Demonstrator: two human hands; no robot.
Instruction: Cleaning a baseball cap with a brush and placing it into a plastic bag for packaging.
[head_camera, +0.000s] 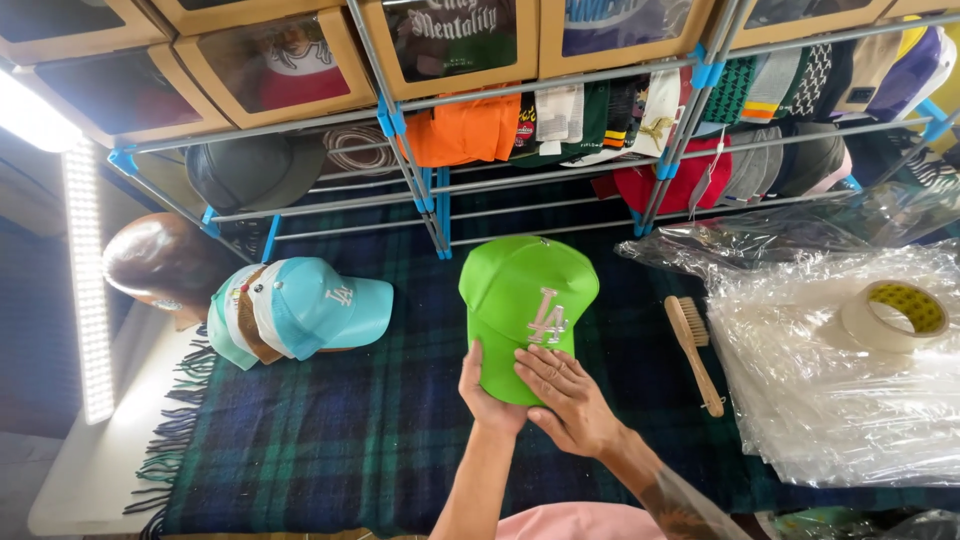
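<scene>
A bright green cap (525, 300) with a pale embroidered emblem lies on the dark plaid blanket (350, 430), its brim pointing toward me. My left hand (487, 395) grips the brim from the left edge and underneath. My right hand (568, 398) rests flat on top of the brim, fingers spread toward the emblem. Both forearms reach in from the bottom edge.
A stack of caps with a light blue one on top (305, 310) lies to the left. A wooden brush (693, 350) lies to the right, beside clear plastic bags (800, 400) and a tape roll (893, 315). A metal rack of caps (560, 160) stands behind.
</scene>
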